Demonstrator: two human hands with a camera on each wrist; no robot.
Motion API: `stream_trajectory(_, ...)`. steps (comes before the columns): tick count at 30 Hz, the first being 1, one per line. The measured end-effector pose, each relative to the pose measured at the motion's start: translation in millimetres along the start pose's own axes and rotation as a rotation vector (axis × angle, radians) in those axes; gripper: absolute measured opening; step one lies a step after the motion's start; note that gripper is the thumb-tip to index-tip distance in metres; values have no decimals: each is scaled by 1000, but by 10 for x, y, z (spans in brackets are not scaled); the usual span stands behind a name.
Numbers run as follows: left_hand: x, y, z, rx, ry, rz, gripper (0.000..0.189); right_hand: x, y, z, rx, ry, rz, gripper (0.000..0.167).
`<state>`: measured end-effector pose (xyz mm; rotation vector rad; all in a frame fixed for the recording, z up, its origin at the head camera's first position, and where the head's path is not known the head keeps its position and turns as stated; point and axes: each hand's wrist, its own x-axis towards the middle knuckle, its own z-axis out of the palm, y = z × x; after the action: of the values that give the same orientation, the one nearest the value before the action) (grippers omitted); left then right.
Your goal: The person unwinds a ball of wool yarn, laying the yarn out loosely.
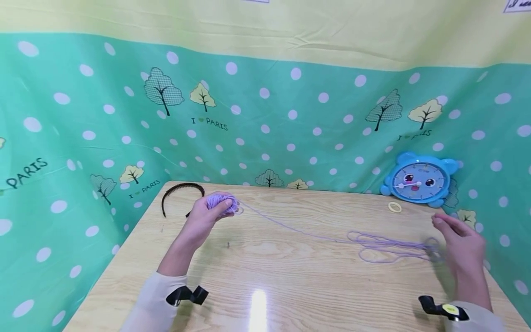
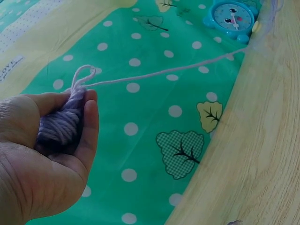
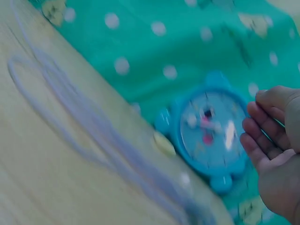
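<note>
My left hand (image 1: 203,216) grips a wound bundle of lilac yarn (image 1: 220,203) between thumb and fingers, raised over the table's left side. In the left wrist view, a small loop of yarn (image 2: 84,75) sticks up past the fingertips. One taut strand (image 1: 286,225) runs from the bundle to loose yarn loops (image 1: 386,243) lying on the table at right. My right hand (image 1: 464,242) is raised beyond the loops' right end, its thumb close to the index finger and the other fingers loosely bent. Nothing shows in it.
A blue animal-faced clock (image 1: 422,179) stands at the back right against the polka-dot cloth (image 1: 290,115). A cream ring (image 1: 395,211) lies before it. A black toothed headband (image 1: 182,185) rests at the back left. A small dark object (image 1: 227,245) lies on the wooden table (image 1: 290,276).
</note>
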<state>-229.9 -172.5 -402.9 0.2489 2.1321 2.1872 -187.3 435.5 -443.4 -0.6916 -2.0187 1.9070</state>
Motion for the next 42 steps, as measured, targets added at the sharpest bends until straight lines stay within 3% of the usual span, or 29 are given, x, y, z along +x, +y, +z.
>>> stream_trajectory(8, -4, -41, 13, -16, 3, -25, 31, -199, -261, 628, 62, -166, -221, 42)
stream_trajectory(18, 6, -46, 29, -22, -1, -9, 31, -396, -420, 1337, 18, -285, -347, 37)
stream_trajectory(27, 13, -39, 28, -15, -9, 0, 32, -574, -484, 1899, 145, -365, -384, 30)
stream_trajectory(42, -2, -9, 41, -19, -13, 3, 32, -886, -406, 2673, 161, -516, -395, 33)
